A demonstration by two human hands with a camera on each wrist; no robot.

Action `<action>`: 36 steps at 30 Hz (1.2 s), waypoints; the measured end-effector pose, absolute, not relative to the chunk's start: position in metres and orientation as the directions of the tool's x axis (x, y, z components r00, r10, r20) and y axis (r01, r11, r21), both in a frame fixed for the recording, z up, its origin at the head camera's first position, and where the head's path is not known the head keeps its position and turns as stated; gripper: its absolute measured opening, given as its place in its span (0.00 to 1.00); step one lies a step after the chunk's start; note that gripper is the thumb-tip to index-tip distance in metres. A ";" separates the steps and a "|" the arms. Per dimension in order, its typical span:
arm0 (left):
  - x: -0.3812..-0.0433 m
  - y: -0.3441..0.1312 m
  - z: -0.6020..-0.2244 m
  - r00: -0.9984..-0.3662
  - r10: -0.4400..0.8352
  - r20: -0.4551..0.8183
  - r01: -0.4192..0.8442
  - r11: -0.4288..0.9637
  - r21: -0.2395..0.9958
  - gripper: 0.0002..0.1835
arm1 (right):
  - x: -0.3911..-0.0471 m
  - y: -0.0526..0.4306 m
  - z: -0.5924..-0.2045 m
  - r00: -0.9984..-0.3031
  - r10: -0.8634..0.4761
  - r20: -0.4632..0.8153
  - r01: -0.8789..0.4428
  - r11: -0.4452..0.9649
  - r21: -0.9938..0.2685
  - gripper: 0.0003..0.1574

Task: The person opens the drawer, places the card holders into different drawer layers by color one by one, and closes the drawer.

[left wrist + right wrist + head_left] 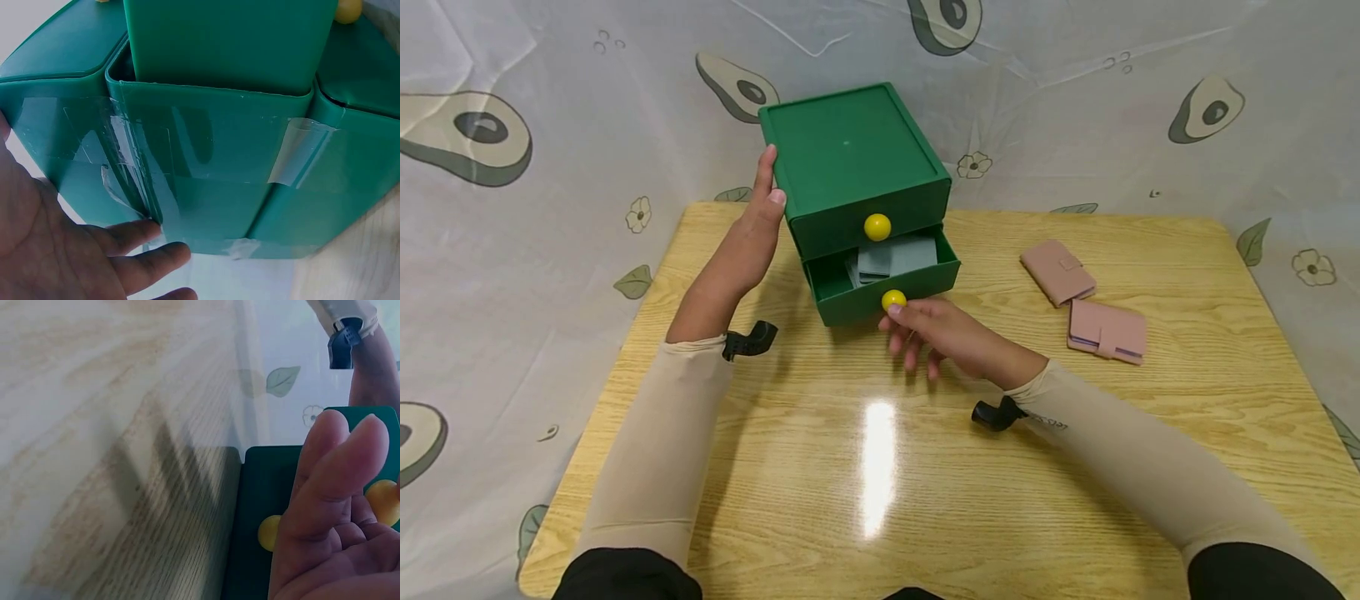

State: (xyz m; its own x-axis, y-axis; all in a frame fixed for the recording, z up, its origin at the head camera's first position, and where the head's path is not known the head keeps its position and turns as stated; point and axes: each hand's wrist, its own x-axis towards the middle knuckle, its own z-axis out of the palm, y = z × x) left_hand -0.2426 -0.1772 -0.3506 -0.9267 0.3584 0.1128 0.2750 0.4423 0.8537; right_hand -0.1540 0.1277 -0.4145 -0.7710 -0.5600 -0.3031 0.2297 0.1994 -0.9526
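Observation:
A green drawer cabinet (850,158) with round yellow knobs stands on the table. Its middle drawer (852,312) is pulled out, with flat pale grey cards (912,252) inside. My right hand (958,335) pinches that drawer's knob (893,297) between thumb and fingers, the other fingers hanging below. Against the cabinet's left side rests my left hand (741,250), fingers extended. Clear tape (206,144) runs across this side in the left wrist view. Below the pulled-out drawer, a further knob (269,532) shows in the right wrist view.
Two pink wallets with strap closures lie to the right: one wallet (1054,271) farther back, the other wallet (1107,329) nearer, almost touching it. The wooden table (805,500) reflects a bright light. An avocado-print cloth (1060,108) hangs behind the cabinet.

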 end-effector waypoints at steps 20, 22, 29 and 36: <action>-0.245 -0.178 -0.353 -0.917 0.377 0.129 0.290 0.411 0.864 0.39 | -0.188 0.108 -0.414 -0.832 -0.452 -0.322 0.279 0.162 -0.947 0.37; -0.245 -0.179 -0.353 -0.918 0.376 0.130 0.291 0.413 0.863 0.39 | -0.190 0.106 -0.414 -0.832 -0.445 -0.330 0.288 0.159 -0.944 0.38; -0.244 -0.178 -0.352 -0.918 0.374 0.128 0.289 0.415 0.863 0.38 | -0.195 0.102 -0.413 -0.838 -0.426 -0.341 0.299 0.165 -0.940 0.39; -0.246 -0.178 -0.354 -0.917 0.375 0.133 0.297 0.421 0.857 0.38 | -0.196 0.101 -0.413 -0.841 -0.415 -0.347 0.306 0.163 -0.938 0.38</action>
State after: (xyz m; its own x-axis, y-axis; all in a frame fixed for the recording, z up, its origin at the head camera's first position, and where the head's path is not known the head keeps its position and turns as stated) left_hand -0.2465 -0.1781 -0.3539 -0.9174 0.3750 0.1334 0.2966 0.4205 0.8574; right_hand -0.1965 0.1012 -0.4129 -0.8411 -0.4149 -0.3468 0.3065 0.1627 -0.9379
